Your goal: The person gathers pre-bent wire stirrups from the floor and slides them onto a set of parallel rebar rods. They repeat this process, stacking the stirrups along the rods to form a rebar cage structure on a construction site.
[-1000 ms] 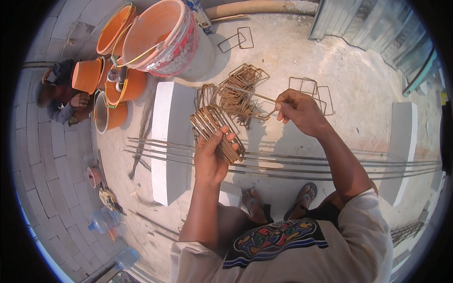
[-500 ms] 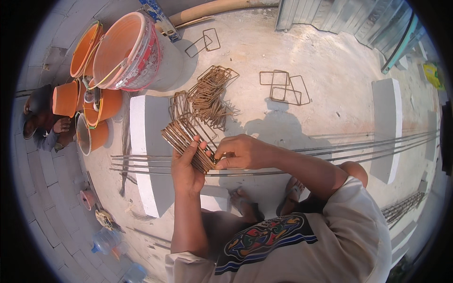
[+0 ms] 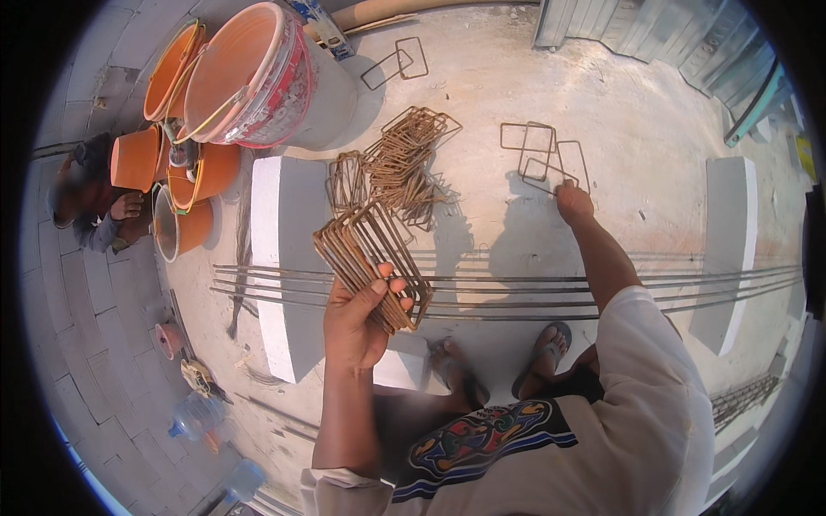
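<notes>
My left hand grips a stack of rusty rectangular rebar stirrups, its thumb across the near side and fingertips poking through the loops. Farther out to the right, my right hand reaches down with its fingers closed on the edge of a loose stirrup. Whether that stirrup is off the floor, I cannot tell. Other loose stirrups overlap it on the concrete. Beyond my left hand lies a heaped pile of stirrups, with a smaller bunch beside it.
Long steel bars run crosswise over a left white-edged block and a right block. Orange buckets and a large bucket stand far left. Near them is another person. Corrugated sheeting stands far right.
My right hand has left the stack and reached out to the loose stirrups on the floor. The left hand still holds its stack, now slightly farther right in view.
</notes>
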Demonstrator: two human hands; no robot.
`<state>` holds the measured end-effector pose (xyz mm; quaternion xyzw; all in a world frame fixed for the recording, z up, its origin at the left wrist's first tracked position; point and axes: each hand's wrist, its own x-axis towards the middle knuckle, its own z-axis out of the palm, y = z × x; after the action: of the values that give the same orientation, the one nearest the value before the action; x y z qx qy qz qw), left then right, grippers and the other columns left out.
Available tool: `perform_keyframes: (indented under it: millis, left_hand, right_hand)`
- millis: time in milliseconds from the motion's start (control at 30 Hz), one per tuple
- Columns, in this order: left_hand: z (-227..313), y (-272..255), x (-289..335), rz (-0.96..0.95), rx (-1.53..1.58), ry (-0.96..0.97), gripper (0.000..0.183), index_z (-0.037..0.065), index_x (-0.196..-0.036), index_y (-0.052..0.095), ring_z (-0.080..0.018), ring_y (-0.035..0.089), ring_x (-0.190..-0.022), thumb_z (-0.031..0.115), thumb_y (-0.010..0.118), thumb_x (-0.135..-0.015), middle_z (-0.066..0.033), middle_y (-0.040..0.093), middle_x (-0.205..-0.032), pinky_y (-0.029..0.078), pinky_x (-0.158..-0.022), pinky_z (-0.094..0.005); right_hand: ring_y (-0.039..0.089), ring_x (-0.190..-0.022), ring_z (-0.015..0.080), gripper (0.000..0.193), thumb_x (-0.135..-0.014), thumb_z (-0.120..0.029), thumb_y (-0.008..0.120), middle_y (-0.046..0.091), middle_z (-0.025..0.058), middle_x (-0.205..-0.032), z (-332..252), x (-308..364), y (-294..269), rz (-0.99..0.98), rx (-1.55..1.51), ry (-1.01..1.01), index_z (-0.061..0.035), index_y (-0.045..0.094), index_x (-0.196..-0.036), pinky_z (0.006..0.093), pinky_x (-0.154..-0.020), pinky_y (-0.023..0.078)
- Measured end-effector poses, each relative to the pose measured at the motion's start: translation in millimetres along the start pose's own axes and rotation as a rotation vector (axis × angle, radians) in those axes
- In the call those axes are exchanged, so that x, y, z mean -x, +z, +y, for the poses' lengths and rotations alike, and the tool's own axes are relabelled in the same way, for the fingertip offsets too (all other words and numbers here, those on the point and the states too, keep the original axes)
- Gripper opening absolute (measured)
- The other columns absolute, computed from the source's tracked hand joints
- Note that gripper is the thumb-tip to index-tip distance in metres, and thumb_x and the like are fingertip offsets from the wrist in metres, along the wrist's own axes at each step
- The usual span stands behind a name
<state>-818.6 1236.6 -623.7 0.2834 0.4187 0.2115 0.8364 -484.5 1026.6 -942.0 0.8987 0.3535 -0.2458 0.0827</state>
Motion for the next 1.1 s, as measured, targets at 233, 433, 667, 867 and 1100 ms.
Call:
perform_keyframes:
  millis: [233, 433, 667, 867, 1100]
  left_hand:
    - [1.8, 7.9, -12.5, -0.012, -0.034, 0.012, 0.021, 0.005, -0.110, 0.058, -0.0201, 0.068, -0.087, -0.002, 0.060, -0.090, -0.0093, 0.066, -0.101, 0.062, -0.070, -0.0364]
    - [4.3, 15.3, -21.7, -0.020, -0.023, -0.006, 0.021, 0.004, -0.112, 0.057, -0.0182, 0.067, -0.084, 0.000, 0.059, -0.091, -0.0101, 0.065, -0.101, 0.062, -0.067, -0.0341]
    - [3.1, 15.9, -29.0, -0.018, -0.084, -0.043, 0.023, 0.001, -0.113, 0.055, -0.0185, 0.066, -0.084, 0.002, 0.060, -0.091, -0.0112, 0.065, -0.102, 0.060, -0.064, -0.0320]
    - [3.1, 10.6, -27.4, -0.050, -0.126, -0.127, 0.022, 0.000, -0.112, 0.055, -0.0197, 0.067, -0.085, 0.003, 0.061, -0.091, -0.0115, 0.064, -0.102, 0.060, -0.066, -0.0331]
    - [-11.4, 25.1, -18.2, -0.220, -0.116, -0.239, 0.024, 0.002, -0.115, 0.054, -0.0217, 0.066, -0.094, 0.004, 0.061, -0.091, -0.0112, 0.064, -0.105, 0.060, -0.070, -0.0344]
  right_hand:
    - [0.067, -0.088, 0.0350, 0.022, -0.092, -0.015, 0.047, 0.065, 0.0222, -0.094, -7.5, -4.4, -64.7, 0.257, -0.420, -0.119, -0.0023, 0.060, -0.105, 0.0431, -0.074, 0.053]
    - [0.062, -0.071, 0.0189, 0.023, -0.095, -0.011, 0.052, 0.061, 0.0111, -0.079, -61.9, 86.6, -203.2, 0.095, -0.877, -0.278, -0.0006, 0.059, -0.114, 0.0331, -0.066, 0.051]
    - [0.062, -0.075, 0.0253, 0.021, -0.092, -0.009, 0.056, 0.063, 0.0097, -0.086, -105.3, 179.7, -272.5, 0.404, -0.400, -0.651, -0.0072, 0.064, -0.111, 0.0355, -0.070, 0.052]
    - [0.055, -0.093, 0.0248, 0.018, -0.077, -0.001, 0.058, 0.055, 0.0069, -0.090, -115.9, 180.8, -313.5, 0.317, -0.184, -1.070, -0.0071, 0.064, -0.093, 0.0353, -0.082, 0.048]
    - [0.056, -0.099, 0.0241, 0.019, -0.075, -0.003, 0.060, 0.056, 0.0080, -0.104, -155.8, 176.0, -313.5, 0.241, -0.270, -1.208, -0.0049, 0.068, -0.092, 0.0347, -0.081, 0.051]
